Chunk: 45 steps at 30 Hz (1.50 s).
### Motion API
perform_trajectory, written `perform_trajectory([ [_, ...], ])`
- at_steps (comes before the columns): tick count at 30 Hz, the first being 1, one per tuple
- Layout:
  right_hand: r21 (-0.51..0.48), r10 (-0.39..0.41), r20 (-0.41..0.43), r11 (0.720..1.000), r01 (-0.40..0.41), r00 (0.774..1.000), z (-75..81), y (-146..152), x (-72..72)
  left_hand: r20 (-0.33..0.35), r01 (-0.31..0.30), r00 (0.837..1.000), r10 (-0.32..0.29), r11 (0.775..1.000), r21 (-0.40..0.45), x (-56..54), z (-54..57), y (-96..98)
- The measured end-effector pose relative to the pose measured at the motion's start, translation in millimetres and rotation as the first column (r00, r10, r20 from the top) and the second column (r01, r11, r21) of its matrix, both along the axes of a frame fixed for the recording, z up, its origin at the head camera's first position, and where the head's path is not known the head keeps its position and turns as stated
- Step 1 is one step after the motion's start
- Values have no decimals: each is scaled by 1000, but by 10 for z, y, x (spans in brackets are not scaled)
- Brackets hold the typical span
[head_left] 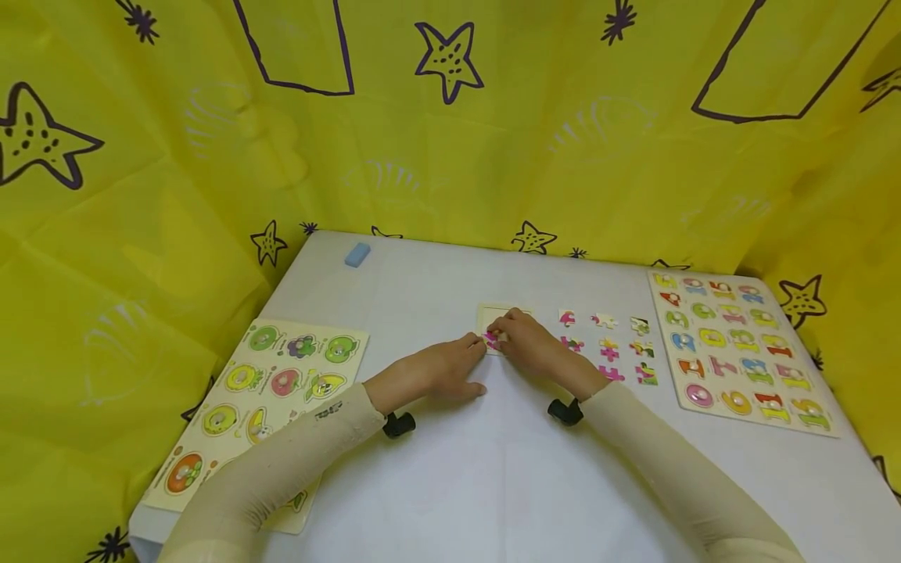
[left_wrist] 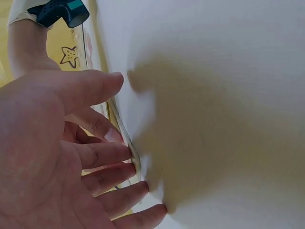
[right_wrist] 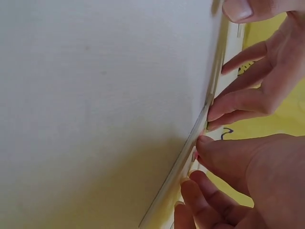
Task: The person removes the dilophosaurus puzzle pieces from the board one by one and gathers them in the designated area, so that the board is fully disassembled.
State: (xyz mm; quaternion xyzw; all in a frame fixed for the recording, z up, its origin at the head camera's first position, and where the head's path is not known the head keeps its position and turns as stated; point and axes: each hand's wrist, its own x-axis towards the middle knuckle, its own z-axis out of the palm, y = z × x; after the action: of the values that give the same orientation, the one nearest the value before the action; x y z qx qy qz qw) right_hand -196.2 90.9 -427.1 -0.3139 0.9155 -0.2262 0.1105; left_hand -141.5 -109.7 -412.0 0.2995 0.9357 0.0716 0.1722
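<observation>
In the head view a small cream puzzle tray (head_left: 505, 307) lies on the white table, partly hidden by my hands. My right hand (head_left: 529, 342) is over its right side, thumb and fingertips pinching a pink jigsaw piece (right_wrist: 195, 155), mostly covered in the right wrist view. More pink puzzle picture (head_left: 490, 341) shows in the tray beside these fingers. With fingers extended and thumb apart, my left hand (head_left: 446, 369) touches the tray's near left edge. Just right of the tray, several loose jigsaw pieces (head_left: 608, 349) lie in rows.
A fruit peg board (head_left: 274, 403) lies on the left, partly under my left forearm. To the right is a number peg board (head_left: 746, 352). A blue block (head_left: 357, 255) sits near the table's back left corner. Yellow patterned cloth (head_left: 450, 156) hangs behind the table.
</observation>
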Motion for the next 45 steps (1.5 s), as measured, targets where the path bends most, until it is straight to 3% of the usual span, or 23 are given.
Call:
perform_trajectory([
  [10,9,-30,161,1000,29,986,22,-20,-108,19,-16,1000,16,1000,-8,11,16,-23],
  [17,-19,-8,188,1000,12,982,59,-42,-118,23,-18,1000,19,1000,-18,21,46,-5],
  [24,-48,-37,218,998,49,975,65,-68,-100,21,-15,1000,15,1000,-25,19,46,-3],
  [33,-98,-35,160,994,51,987,50,-65,-97,29,-18,999,18,1000,-14,19,23,-6],
  [45,-148,-77,110,985,93,991,56,69,-45,87,-59,994,65,996,-72,67,20,1],
])
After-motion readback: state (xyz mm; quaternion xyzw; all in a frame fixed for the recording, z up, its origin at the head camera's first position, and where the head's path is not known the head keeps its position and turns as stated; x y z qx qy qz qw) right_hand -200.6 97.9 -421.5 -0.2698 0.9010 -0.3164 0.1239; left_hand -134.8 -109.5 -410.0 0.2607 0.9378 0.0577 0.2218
